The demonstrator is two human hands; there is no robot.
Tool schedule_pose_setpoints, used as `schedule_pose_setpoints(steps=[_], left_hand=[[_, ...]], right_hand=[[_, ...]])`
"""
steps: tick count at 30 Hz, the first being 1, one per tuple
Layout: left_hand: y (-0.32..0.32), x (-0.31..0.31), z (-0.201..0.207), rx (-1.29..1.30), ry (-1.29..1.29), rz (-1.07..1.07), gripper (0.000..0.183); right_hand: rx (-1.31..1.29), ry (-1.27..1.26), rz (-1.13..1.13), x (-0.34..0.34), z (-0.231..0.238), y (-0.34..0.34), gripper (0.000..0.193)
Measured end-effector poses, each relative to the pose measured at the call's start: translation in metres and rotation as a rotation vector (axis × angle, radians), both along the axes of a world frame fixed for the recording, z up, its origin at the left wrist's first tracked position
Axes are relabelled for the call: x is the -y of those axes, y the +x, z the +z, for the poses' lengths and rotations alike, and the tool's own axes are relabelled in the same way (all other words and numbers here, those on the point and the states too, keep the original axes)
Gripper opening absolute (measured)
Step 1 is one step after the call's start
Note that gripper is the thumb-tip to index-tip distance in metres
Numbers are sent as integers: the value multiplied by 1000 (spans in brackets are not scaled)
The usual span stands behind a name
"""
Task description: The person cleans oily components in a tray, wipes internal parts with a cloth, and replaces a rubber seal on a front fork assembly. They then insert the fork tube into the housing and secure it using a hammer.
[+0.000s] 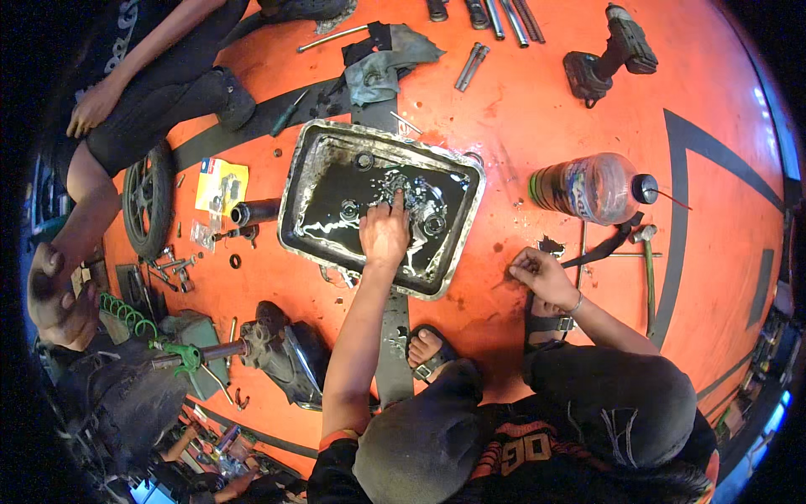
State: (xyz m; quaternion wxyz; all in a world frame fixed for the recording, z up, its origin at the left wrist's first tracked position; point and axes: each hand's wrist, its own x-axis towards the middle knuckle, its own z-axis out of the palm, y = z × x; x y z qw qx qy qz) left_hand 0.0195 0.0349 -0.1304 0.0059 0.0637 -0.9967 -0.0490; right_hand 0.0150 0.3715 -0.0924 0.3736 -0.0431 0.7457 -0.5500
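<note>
A rectangular metal tray (294, 214) of dark liquid lies on the orange floor before me. My left hand (385, 233) reaches over its near edge, index finger stretched into the bubbly liquid and the others partly bent; I see nothing held. Ring-shaped metal parts sit in the liquid: one ring (433, 224) right of the hand, another ring (349, 210) to its left, a third ring (363, 161) farther back. My right hand (546, 277) is outside the tray, by my right knee. Its fingers are curled with the tips together, and whatever may be between them is hidden.
A plastic bottle (588, 189) lies right of the tray, near a hammer (646, 239) and a cross wrench (621, 254). A cordless drill (611, 57) is at the back right. Left are a screwdriver (288, 115), a wheel (149, 206) and a co-worker's hand (63, 298).
</note>
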Motion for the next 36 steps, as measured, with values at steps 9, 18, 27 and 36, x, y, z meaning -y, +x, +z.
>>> schedule_pose_setpoints(steps=[9,18,27,36], left_hand=[[-4,16,-8,-159,43,-92,15],[4,20,-2,-102,123,99,46],[0,17,6,-31,381,232,29],[-28,25,13,-28,520,-43,12]], right_hand=[[3,-13,-35,-7,-6,12,11],[-36,55,4,-4,4,7,11],[18,12,-35,-3,10,7,10],[-16,35,0,-4,5,7,10]])
